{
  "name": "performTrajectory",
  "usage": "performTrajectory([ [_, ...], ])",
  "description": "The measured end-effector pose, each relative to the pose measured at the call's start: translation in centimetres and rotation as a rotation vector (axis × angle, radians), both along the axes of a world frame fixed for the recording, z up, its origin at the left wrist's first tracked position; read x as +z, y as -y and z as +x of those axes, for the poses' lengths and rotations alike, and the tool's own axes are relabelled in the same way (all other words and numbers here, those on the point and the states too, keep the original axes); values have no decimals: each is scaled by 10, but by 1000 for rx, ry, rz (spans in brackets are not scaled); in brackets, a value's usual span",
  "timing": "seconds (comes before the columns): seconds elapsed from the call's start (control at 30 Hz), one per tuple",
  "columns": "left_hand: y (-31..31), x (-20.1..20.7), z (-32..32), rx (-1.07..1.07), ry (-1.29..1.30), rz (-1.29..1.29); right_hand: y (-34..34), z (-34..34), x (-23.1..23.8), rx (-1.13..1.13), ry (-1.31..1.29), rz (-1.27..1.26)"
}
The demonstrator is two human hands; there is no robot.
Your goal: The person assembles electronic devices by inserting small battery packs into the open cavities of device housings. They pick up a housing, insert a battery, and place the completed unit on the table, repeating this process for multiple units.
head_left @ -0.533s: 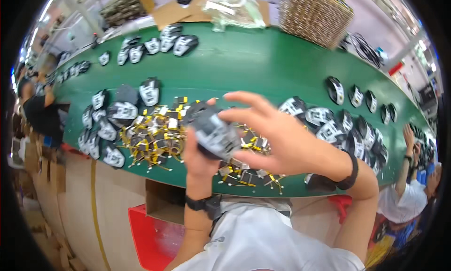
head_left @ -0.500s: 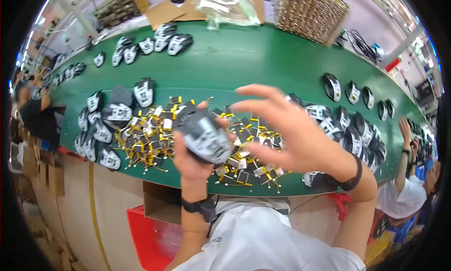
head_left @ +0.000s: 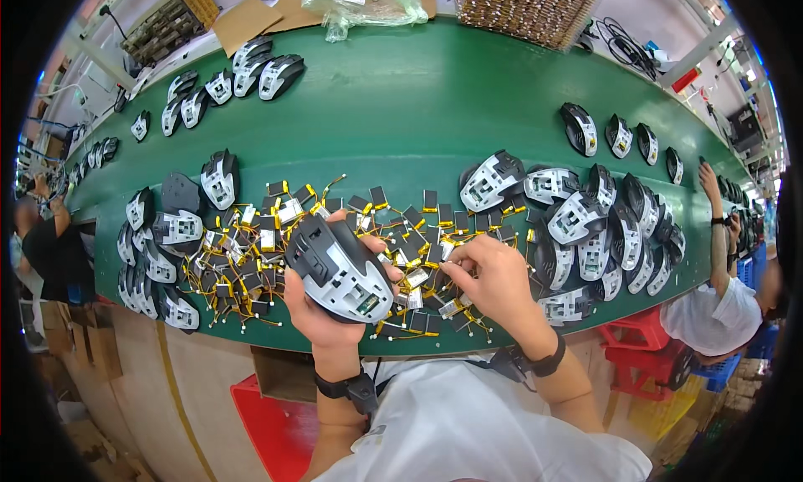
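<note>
A mouse [head_left: 343,269] is held in the left grip [head_left: 328,325] above the near edge of a green table [head_left: 401,106], its pale underside turned up and a small opening with a green part shown near its lower end. Its sides are clasped between the thumb and fingers, and the mouse is tilted.

The right grip [head_left: 495,280] is lowered to a pile of batteries [head_left: 248,269], its thumb and forefinger brought narrowly together; whether a battery is pinched there cannot be told. The batteries, flat, yellow-ended and trailing thin wires, are strewn on both sides of the held mouse. Dark bands are worn on both wrists.

The pile is flanked by more mice, a left cluster [head_left: 177,227] and a larger right cluster [head_left: 577,219], some of them overlapped. A far group [head_left: 247,76] is set toward the table's back left, and a short row [head_left: 619,137] is lined up at the back right.

Along the back edge, cardboard [head_left: 248,26], a clear bag [head_left: 368,12] and a gridded box [head_left: 527,10] are seen, with cables [head_left: 623,43] coiled to the right. A red bin [head_left: 276,423] is placed below. Co-workers are seen at either end, one dressed in black [head_left: 58,252], the other in white [head_left: 715,315].
</note>
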State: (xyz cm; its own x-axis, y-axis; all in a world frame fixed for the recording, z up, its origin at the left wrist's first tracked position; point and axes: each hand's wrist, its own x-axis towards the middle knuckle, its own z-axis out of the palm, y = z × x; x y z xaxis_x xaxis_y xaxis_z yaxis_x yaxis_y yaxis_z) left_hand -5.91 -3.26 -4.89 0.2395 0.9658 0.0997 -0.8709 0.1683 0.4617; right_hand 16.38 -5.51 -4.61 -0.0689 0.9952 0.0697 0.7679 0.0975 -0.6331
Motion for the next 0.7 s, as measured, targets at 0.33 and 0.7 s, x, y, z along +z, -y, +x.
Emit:
performTrajectory([
  [0.33, 3, -4, 18, -42, 24, -55, 1, 1, 19, -71, -1239, -295],
  [0.7, 9, 5, 41, 198, -377, -6, 23, -25, 27, 66, -1068, -330],
])
